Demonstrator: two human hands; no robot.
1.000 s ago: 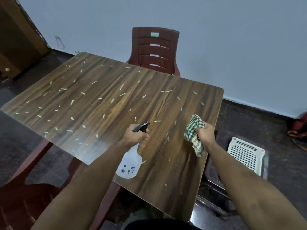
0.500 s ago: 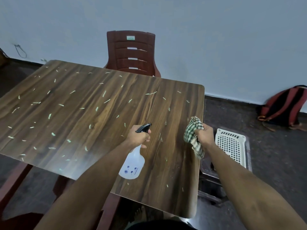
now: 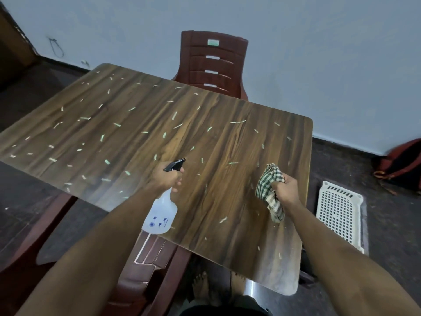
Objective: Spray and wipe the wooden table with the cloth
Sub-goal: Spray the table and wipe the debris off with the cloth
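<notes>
The left hand is clenching around the neck of the spray bottle, one finger hooked at the trigger below the black nozzle, which is pointing toward twelve o'clock over the wooden table. The right hand is gripping the checked cloth in a fist, with the loose end hanging toward six o'clock above the tabletop, not touching it as far as I can tell.

Both grips are looking the same as in the earlier frames; what is changing is the view. Half a second ago the table was filling the left of the frame and the red chair was sitting near eleven o'clock; now the chair is back at twelve and the far left corner is showing again. The hands are keeping their places relative to the table, so the head is turning rather than the arms working.

Pale scraps are lying all over the surface, and no wet patch is showing. I am judging that spraying is only about to begin, with wiping not yet started. A white crate is resting on the floor at three o'clock.
</notes>
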